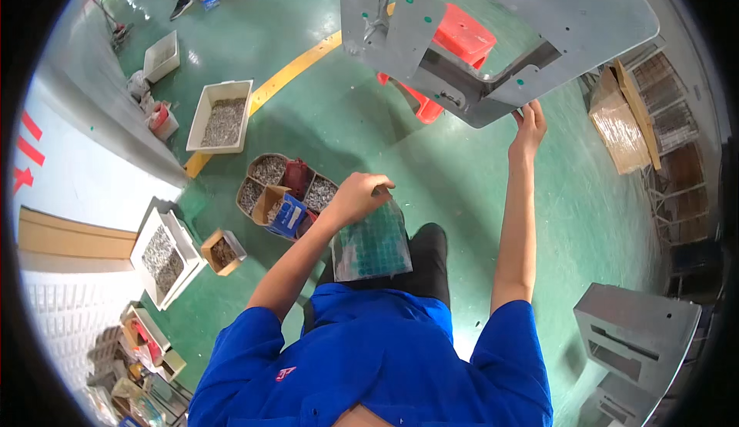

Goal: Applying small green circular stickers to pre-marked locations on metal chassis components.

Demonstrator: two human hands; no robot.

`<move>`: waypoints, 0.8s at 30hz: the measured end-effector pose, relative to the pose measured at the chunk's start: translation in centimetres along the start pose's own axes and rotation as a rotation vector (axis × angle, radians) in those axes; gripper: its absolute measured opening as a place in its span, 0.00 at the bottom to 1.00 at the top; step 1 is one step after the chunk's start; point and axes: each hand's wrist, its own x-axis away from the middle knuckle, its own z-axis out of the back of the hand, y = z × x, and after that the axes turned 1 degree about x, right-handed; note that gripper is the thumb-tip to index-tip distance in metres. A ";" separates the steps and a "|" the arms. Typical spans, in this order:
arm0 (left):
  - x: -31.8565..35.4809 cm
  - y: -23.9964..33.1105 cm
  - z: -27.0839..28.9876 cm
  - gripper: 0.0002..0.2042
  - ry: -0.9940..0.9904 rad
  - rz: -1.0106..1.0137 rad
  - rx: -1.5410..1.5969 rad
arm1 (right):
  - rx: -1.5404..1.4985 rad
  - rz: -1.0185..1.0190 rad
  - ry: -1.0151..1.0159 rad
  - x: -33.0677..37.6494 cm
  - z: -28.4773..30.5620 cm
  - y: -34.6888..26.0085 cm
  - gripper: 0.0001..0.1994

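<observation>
View from above a person in a blue shirt. Left: trays of small metal parts point(224, 121) on the green floor point(323, 111). Centre: left hand point(359, 196) pinching the top edge of a clear bag point(372, 244), which hangs limp with its long axis vertical; probably light and slippery. Right: right hand point(529, 123) gripping the lower corner of a grey sheet-metal panel point(500, 26), likely stiff, heavy and sharp-edged, best held by its rim, its long axis running left to right.
</observation>
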 end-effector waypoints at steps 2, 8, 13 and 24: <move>0.3 0.4 -1.3 0.11 0.012 0.011 0.017 | 0.002 0.006 0.000 0.9 0.4 -0.2 0.16; 0.1 2.5 -3.4 0.14 0.128 -0.010 0.060 | 0.048 -0.061 -0.146 4.4 -0.1 -2.7 0.17; -0.4 7.2 -2.8 0.16 0.132 0.049 0.151 | 0.026 0.144 -0.102 1.9 -0.1 -1.4 0.23; 0.3 12.6 -0.5 0.17 0.314 0.091 -0.021 | -0.184 0.048 -0.341 8.4 -0.4 -0.2 0.25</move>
